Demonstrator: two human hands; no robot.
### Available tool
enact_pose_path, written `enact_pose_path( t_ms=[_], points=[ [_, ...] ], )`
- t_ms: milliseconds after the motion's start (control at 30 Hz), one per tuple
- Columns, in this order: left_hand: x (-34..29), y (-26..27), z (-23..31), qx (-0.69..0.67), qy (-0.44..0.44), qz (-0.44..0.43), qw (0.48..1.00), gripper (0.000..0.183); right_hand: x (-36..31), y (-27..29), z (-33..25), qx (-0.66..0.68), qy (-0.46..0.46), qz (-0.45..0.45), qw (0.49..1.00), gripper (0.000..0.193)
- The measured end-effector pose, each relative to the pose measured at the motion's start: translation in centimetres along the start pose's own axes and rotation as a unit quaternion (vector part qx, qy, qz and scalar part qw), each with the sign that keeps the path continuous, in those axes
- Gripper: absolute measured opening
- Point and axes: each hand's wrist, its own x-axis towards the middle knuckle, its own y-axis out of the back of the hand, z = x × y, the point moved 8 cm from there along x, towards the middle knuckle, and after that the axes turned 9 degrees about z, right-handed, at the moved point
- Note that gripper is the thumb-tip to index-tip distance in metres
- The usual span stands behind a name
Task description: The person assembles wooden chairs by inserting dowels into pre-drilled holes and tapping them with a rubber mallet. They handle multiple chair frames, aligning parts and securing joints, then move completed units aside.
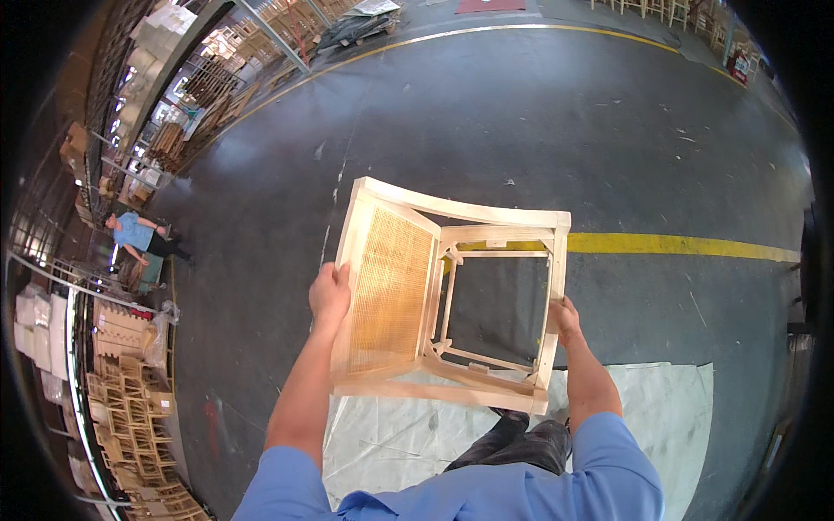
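Held out in front of me is a pale wooden chair frame (557,260) with a woven cane back panel (393,282). The seat part is an open square, and the floor shows through it. My left hand (331,298) grips the outer edge of the cane back, its fingers partly hidden behind the wood. On the other side, my right hand (565,319) is closed round the right-hand rail, with some fingers out of sight. The chair is tilted, its back to the left and its open seat frame to the right.
A pale sheet (660,417) lies on the dark floor under my feet. A yellow line (678,245) crosses the floor to the right. At the left are stacked wooden chair frames (139,425), shelving, and a person in a blue shirt (135,233). More wooden pieces (669,10) stand far right.
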Motion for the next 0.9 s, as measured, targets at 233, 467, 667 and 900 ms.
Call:
enact_pose_path(
  t_ms=[233, 467, 667, 900],
  points=[
    [-6.8, 0.9, -3.8, -0.053, -0.011, -0.051, 0.997, 0.034, -2.5, 3.8, 6.1, -0.133, -0.049, 0.022, 0.990, 0.063],
    [-7.6, 1.0, -3.3, -0.071, 0.014, 0.083, 0.994, 0.025, -4.3, 4.0, 6.6, -0.281, -0.002, 0.089, 0.956, 0.054],
    [-6.4, 0.1, -1.7, -0.141, 0.009, 0.081, 0.987, 0.020, -3.0, 6.2, 5.8, -0.158, 0.024, 0.114, 0.981, 0.042],
    [-7.3, 1.0, -1.7, -0.128, 0.049, 0.063, 0.989, 0.024, -3.9, 5.4, 5.0, -0.083, 0.028, 0.091, 0.992, 0.037]
  ],
)
